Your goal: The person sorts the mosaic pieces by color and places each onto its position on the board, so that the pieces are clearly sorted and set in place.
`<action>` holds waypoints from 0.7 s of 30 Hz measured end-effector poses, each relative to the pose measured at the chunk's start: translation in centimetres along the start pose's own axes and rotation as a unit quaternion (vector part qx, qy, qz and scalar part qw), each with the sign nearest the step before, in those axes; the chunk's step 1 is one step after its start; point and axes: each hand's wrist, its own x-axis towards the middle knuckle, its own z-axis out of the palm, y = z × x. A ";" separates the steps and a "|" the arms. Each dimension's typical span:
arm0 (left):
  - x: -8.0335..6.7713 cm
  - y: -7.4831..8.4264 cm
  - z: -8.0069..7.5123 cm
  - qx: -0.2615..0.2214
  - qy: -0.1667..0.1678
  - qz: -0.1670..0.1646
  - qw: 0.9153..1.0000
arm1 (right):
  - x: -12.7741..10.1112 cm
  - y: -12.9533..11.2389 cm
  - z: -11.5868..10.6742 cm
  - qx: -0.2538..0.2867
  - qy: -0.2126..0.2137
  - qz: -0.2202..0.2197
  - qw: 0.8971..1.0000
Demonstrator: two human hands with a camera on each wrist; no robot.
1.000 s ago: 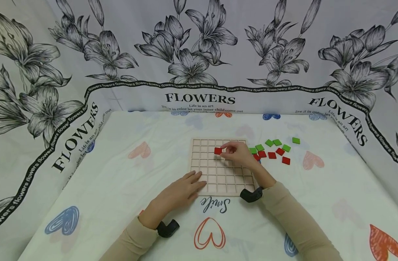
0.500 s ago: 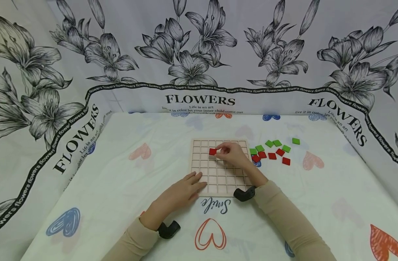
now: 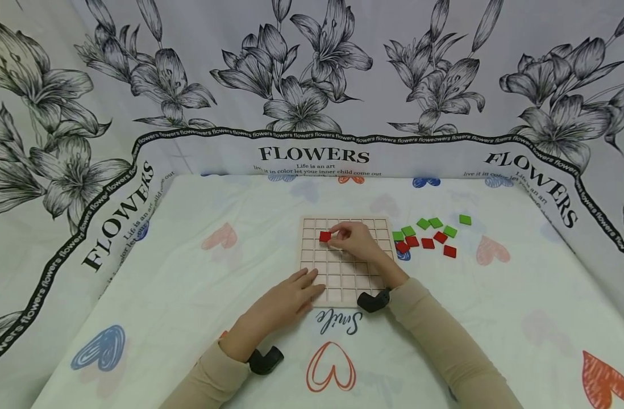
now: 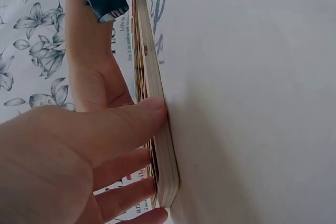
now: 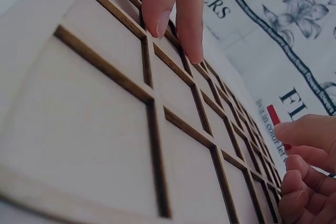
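A pale wooden grid board (image 3: 342,281) with raised dividers lies on the table. My right hand (image 3: 357,241) pinches a red square tile (image 3: 324,237) between thumb and index finger over the board's upper left cells. In the right wrist view that tile (image 5: 272,114) appears edge-on, tilted and just above the grid. My left hand (image 3: 281,298) rests on the board's near left corner with fingers extended. The left wrist view has its thumb (image 4: 142,119) against the board's side edge, the other fingers lying over the top.
Right of the board lie several loose green tiles (image 3: 435,222) and several red tiles (image 3: 427,243). The cloth (image 3: 189,312) is white with printed hearts. A flower-printed curtain (image 3: 312,68) stands behind the table. Each wrist wears a black device (image 3: 373,301).
My right hand has moved left across the board's upper cells, carrying the red tile with it. The left hand stays in the same place on the board's corner.
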 end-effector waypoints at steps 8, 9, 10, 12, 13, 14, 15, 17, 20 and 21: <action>0.0 0.0 0.3 0.024 0.014 0.006 1.000 | 1.0 0.0 0.5 -0.001 -0.002 -0.025 1.000; 0.0 0.0 0.4 0.026 0.018 0.008 0.999 | 1.2 0.0 0.6 -0.003 -0.003 -0.023 1.000; 0.0 0.0 0.4 0.028 0.020 0.009 0.999 | 1.3 -0.1 0.6 -0.005 -0.004 -0.022 1.000; 0.0 0.0 0.5 0.030 0.023 0.010 0.999 | 1.5 -0.3 0.8 -0.010 -0.007 -0.018 1.000; 0.0 0.0 0.5 0.028 0.023 0.011 0.999 | 1.6 -0.3 0.8 -0.013 -0.008 -0.017 1.000; 0.0 0.0 0.5 0.024 0.023 0.010 0.999 | 1.6 -0.4 0.8 -0.013 -0.009 -0.015 1.000; 0.0 0.0 0.5 0.020 0.024 0.010 0.999 | 1.8 -0.5 0.8 -0.013 -0.010 -0.013 1.000; 0.0 -0.1 0.5 0.013 0.023 0.011 1.000 | 2.0 -0.7 0.9 -0.013 -0.012 -0.012 1.000; 0.0 -0.3 0.4 0.008 0.021 0.013 1.000 | 2.5 -0.8 1.1 -0.011 -0.014 -0.009 1.000; 0.0 -0.4 0.3 0.008 0.020 0.014 1.000 | 2.7 -0.9 1.1 -0.013 -0.014 -0.009 1.000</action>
